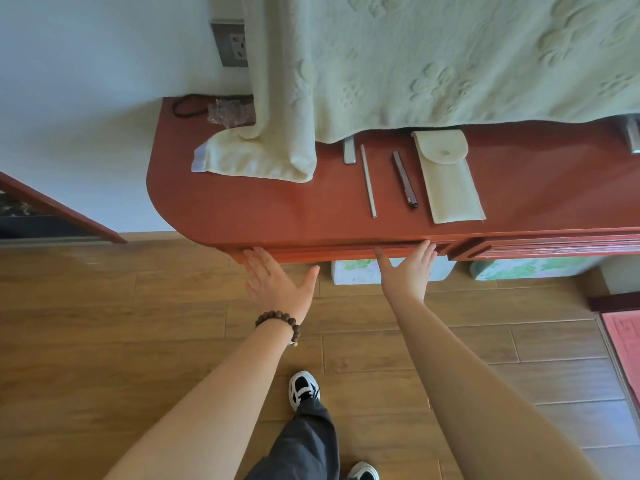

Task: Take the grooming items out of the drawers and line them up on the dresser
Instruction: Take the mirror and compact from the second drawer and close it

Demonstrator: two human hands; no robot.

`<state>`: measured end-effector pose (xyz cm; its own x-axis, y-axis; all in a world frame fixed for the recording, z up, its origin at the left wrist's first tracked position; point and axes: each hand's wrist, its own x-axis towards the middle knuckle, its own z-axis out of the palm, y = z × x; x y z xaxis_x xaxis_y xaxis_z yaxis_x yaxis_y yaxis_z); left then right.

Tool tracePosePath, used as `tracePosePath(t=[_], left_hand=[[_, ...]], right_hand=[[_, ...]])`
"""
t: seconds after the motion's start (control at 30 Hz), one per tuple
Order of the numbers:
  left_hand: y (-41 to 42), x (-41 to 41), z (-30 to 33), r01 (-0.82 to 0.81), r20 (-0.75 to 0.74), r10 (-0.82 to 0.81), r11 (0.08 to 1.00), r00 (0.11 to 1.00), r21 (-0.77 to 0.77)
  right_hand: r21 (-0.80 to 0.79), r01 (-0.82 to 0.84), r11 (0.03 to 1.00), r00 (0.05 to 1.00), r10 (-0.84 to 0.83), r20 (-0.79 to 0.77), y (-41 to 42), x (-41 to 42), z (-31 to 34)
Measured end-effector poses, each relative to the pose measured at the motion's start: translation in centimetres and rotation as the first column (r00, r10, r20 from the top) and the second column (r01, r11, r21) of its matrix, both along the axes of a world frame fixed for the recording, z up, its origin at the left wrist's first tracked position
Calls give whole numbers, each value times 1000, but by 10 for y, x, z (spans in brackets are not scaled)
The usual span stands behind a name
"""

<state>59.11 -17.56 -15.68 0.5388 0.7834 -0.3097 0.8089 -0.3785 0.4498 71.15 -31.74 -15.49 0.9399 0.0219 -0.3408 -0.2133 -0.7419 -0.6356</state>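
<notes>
Red-brown dresser (242,206) against a pale wall (86,98), rounded at its left end, over a wood-plank floor (138,323). Lined up on top: thin stick (368,181), dark pen-like item (405,179), cream pouch (448,176), side by side, apart; a small grey bar (349,151) behind them. Pale towel (415,64) draped over the back, one end folded on the top. Outlet (231,43) on the wall. Left hand (275,284) and right hand (408,271) both flat, fingers straight and loosely spread, fingertips touching the drawer front (332,251) under the edge.

Both flat hands (277,282) seemingly press drawer front (346,252).
</notes>
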Motion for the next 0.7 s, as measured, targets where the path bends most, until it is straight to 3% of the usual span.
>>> tracePosePath(t=[0.23, 0.43, 0.7], left_hand=[[-33, -8, 30, 298, 105, -300, 954, 948, 30], [-93, 8, 54, 529, 223, -532, 845, 817, 79], [-179, 47, 61, 696, 137, -704, 710, 697, 104]], right_hand=[[-87, -128, 988, 987, 136, 88, -61, -36, 42], [-132, -6, 991, 998, 14, 65, -130, -56, 68], [-203, 103, 974, 994, -93, 62, -200, -43, 82]])
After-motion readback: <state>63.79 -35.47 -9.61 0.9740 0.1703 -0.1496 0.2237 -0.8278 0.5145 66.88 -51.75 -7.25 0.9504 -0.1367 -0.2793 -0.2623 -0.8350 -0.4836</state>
